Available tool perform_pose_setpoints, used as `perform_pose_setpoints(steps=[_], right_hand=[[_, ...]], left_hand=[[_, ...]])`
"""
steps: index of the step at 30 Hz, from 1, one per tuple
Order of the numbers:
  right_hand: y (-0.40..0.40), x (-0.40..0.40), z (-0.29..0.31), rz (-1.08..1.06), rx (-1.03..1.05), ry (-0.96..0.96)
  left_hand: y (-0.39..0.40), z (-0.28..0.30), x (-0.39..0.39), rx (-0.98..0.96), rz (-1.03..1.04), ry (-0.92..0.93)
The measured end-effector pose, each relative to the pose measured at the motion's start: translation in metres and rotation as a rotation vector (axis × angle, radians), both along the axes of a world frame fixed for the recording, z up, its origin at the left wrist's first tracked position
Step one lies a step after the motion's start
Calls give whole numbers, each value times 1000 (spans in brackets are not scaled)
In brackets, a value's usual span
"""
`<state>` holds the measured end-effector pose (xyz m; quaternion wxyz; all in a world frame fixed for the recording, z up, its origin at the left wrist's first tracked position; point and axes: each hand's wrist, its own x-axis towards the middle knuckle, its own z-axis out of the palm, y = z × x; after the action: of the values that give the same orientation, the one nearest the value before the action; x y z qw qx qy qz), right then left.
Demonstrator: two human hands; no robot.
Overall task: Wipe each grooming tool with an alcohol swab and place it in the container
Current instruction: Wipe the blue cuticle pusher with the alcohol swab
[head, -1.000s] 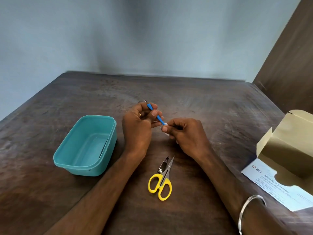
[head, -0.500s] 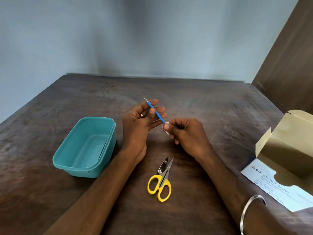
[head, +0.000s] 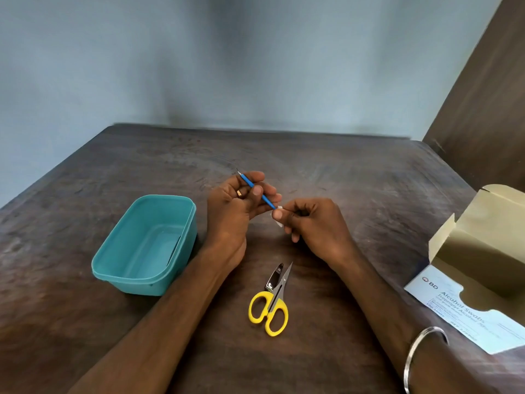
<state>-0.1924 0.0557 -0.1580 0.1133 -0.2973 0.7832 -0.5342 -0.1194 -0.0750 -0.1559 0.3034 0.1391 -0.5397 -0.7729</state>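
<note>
Over the middle of the table (head: 326,166), both hands are up and busy. Left hand (head: 235,206) has its fingers curled round a thin blue tool (head: 257,190), thumb pressed on the shaft, the tool slanting from upper left down to lower right. A fine metal tip pokes out past the fingertips at the far end. There's a ring on one of those fingers.

Right hand (head: 315,223) meets it at the tool's near end, thumb and forefinger pinched tight on a small white swab (head: 279,216). The swab wraps the lower tip of the tool, a scrap of it showing below the thumb; how much of the metal end it covers, I can't tell. A metal bangle (head: 417,354) sits on that right forearm.

Off to the left, just beside the left wrist, the teal container (head: 113,268) stands on the table, and a slim dark item leans along its inner right wall; too indistinct to name.

Down front, between the two forearms, yellow-handled scissors (head: 270,311) lie flat, blades pointing away, with a nail clipper (head: 272,277) tucked right against the blades on their left side.

Far right, an open swab box (head: 468,305) lies on the table, flap up, print reading "Alcohol Swabs".
</note>
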Motion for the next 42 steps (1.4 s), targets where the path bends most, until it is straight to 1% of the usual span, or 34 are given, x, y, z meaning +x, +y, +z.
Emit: perform_pose_setpoints(steps=[3, 5, 9, 15, 18, 22, 24, 26, 28, 30, 35, 42], right_hand=[[2, -2, 0, 7, -43, -65], [2, -2, -1, 0, -48, -70], [1, -2, -2, -20, -33, -49], [3, -5, -2, 48, 8, -46], [4, -7, -2, 62, -36, -103], [6, -9, -2, 46, -136, -180], [4, -9, -3, 4, -213, -214], [3, -10, -4, -68, -306, -268], [2, -11, -4, -119, -398, -339], [2, -13, -4, -144, -461, -371], [4, -13, 0, -142, -522, -358], [7, -14, -4, -188, -513, -370]], left_hand=[[-1, 2, 2, 27, -61, 25], [0, 3, 2, 33, -77, 18], [2, 2, 1, 43, -12, -23], [3, -1, 0, 15, 13, -27], [5, 0, 1, 6, 1, -16], [-3, 3, 0, 22, 97, 21], [-6, 3, 0, -31, 131, 0], [-4, 1, 1, -149, 132, -63], [3, 0, 1, -270, 104, -125], [10, -1, 0, -350, 72, -150], [17, 0, 0, -431, 10, -144], [18, -5, -1, -492, 1, -171]])
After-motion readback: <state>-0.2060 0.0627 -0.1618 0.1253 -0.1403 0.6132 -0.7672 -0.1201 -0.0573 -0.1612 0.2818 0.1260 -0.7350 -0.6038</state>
